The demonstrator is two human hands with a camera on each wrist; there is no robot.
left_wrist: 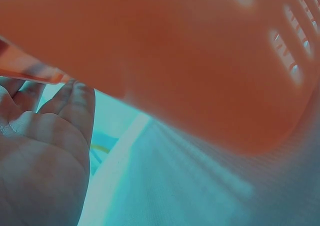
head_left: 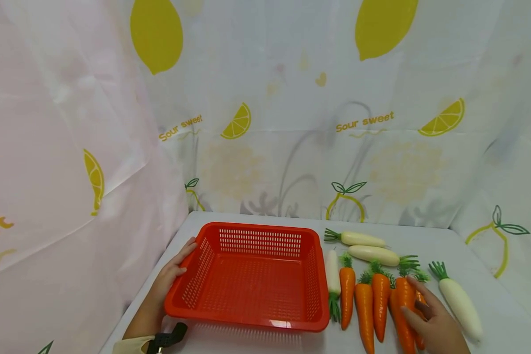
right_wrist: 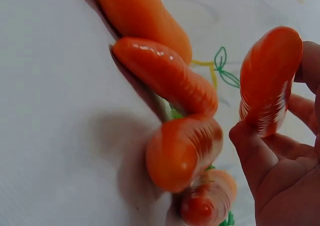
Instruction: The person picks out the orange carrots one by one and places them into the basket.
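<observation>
A red plastic basket (head_left: 256, 322) with slotted walls stands on the white table. My left hand (head_left: 170, 273) holds its left rim, fingers at the edge. In the left wrist view, the palm (left_wrist: 42, 151) shows beside the basket's underside (left_wrist: 150, 55), fingertips right at the rim. With thumb and fingers, my right hand (right_wrist: 285, 171) pinches an orange carrot (right_wrist: 270, 80), lifted beside the others. From the head view, this right hand (head_left: 440, 327) is at the right end of the carrot row, over the carrot (head_left: 405, 300).
Several carrots (head_left: 365, 309) lie side by side right of the basket. White radishes (head_left: 373, 254) with green tops lie behind them, one radish (head_left: 333, 273) against the basket and another radish (head_left: 461, 305) at far right. A lemon-print cloth (head_left: 265, 162) hangs around the table.
</observation>
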